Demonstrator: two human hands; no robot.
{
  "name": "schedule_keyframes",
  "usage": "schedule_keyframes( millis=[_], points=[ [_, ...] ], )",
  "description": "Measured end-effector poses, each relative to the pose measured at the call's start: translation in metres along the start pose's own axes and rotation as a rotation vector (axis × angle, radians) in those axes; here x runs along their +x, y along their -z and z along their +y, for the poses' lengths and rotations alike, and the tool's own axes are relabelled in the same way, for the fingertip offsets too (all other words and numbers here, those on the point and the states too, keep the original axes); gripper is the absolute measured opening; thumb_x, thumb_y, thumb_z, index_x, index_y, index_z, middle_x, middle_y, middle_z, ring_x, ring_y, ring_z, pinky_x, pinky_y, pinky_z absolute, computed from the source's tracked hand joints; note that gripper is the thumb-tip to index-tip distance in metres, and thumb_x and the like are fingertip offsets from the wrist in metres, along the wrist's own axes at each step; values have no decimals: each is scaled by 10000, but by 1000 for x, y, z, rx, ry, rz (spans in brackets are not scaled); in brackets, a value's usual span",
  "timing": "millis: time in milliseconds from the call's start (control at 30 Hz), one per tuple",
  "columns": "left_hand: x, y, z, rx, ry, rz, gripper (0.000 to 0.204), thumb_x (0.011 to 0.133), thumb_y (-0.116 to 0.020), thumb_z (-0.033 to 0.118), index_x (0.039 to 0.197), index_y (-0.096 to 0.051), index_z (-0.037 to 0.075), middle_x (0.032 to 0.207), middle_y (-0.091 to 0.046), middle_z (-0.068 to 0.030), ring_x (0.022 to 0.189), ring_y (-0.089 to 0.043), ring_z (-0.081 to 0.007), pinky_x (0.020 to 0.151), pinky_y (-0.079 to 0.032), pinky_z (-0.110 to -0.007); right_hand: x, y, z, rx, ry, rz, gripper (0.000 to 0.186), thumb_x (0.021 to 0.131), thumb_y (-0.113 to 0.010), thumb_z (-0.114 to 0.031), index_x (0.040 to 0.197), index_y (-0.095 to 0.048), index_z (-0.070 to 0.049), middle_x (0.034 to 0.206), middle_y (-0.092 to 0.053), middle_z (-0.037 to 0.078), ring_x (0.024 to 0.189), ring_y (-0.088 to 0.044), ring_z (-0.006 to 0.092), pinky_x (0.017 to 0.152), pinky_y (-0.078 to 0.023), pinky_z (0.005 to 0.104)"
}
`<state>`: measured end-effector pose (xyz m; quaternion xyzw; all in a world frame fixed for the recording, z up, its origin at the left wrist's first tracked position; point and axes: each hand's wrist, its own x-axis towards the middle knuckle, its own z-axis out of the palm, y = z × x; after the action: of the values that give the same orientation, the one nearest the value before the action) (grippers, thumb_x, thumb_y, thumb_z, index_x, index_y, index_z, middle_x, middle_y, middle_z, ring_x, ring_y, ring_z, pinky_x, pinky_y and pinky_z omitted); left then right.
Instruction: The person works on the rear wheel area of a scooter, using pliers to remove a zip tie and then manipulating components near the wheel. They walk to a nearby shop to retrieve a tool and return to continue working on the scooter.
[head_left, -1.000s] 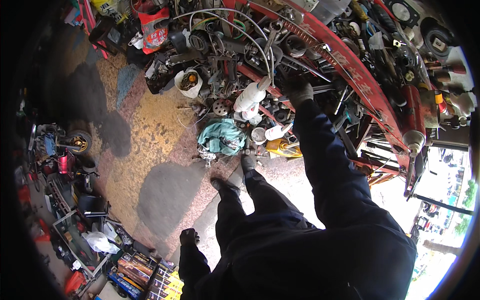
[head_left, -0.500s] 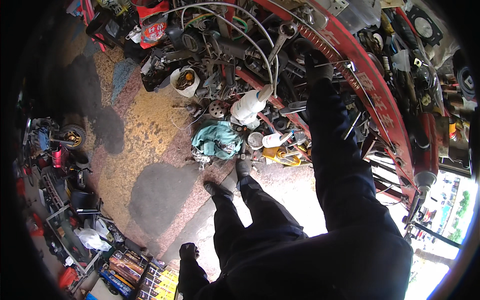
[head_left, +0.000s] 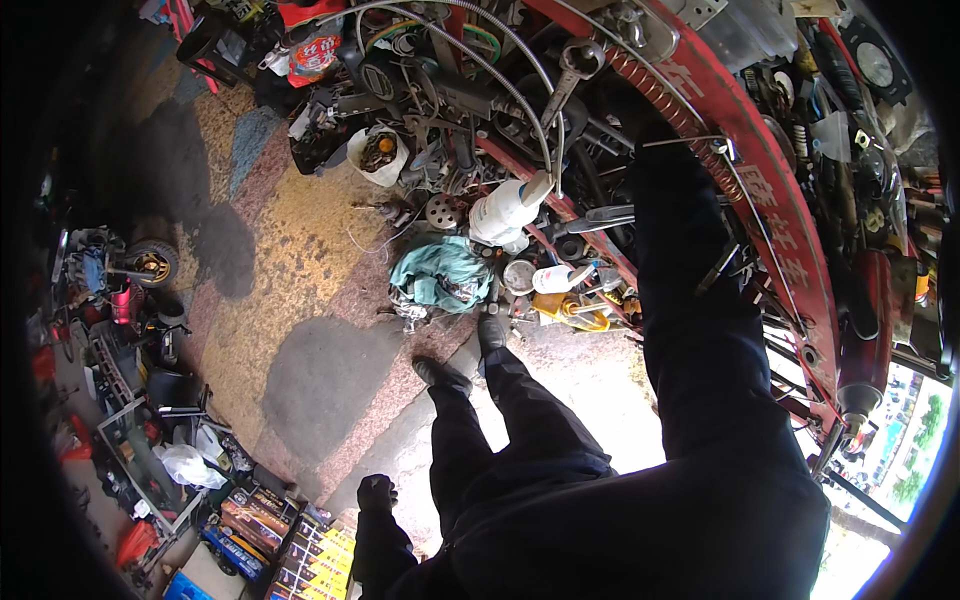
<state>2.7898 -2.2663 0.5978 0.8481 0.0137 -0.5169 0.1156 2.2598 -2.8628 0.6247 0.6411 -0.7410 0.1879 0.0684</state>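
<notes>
My right arm (head_left: 690, 300) reaches up into a red metal rack crowded with tools and parts. My right hand (head_left: 632, 108), dark against the dark parts, is behind the red beam (head_left: 745, 150) of the rack; its fingers are hidden. Near it are a coil spring (head_left: 655, 92) along the beam and a large ring-ended wrench (head_left: 575, 70). Low at my left side hangs my left hand (head_left: 377, 494) in a dark glove, its fingers curled closed, with nothing seen sticking out of it.
Below the rack lie a white spray bottle (head_left: 497, 215), a teal cloth (head_left: 440, 272), a yellow tool (head_left: 570, 312) and a white bucket (head_left: 378, 155). Printed boxes (head_left: 312, 565) and a metal frame (head_left: 150, 465) stand at lower left. A red cylindrical tool (head_left: 864, 330) hangs at right.
My right hand has gone deeper behind the red beam and is darker now. The whole view has shifted slightly. My left hand stays curled at my side.
</notes>
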Motion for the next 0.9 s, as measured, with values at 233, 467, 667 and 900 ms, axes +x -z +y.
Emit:
schedule_keyframes(
  millis=[233,467,667,900],
  points=[
    [-2,-3,2,21,-10,8,127,829,-552,178,903,-516,82,694,-577,-74,510,-534,-175,471,-465,-340,-1,2,2,-16,2,-42,246,820,-539,-251,963,-597,-60,917,-615,120,888,-593,300,754,-474,370],
    [-8,-2,7,18,-13,0,184,820,-581,176,940,-531,46,723,-589,-85,550,-569,-183,473,-481,-315,-2,4,3,-27,1,-70,239,819,-533,-237,959,-594,-53,891,-612,118,871,-595,295,744,-475,363],
    [-5,0,6,1,-19,-1,183,819,-582,171,943,-533,46,720,-589,-86,553,-571,-185,471,-481,-311,-2,5,5,-35,1,-84,233,819,-529,-225,956,-591,-47,870,-609,116,856,-596,291,735,-477,357],
    [-5,0,5,37,1,14,200,814,-590,189,946,-536,49,739,-594,-83,555,-572,-179,479,-483,-312,-5,7,7,-38,11,-94,226,818,-523,-211,953,-588,-41,845,-606,115,838,-598,287,725,-479,350]
  ],
)
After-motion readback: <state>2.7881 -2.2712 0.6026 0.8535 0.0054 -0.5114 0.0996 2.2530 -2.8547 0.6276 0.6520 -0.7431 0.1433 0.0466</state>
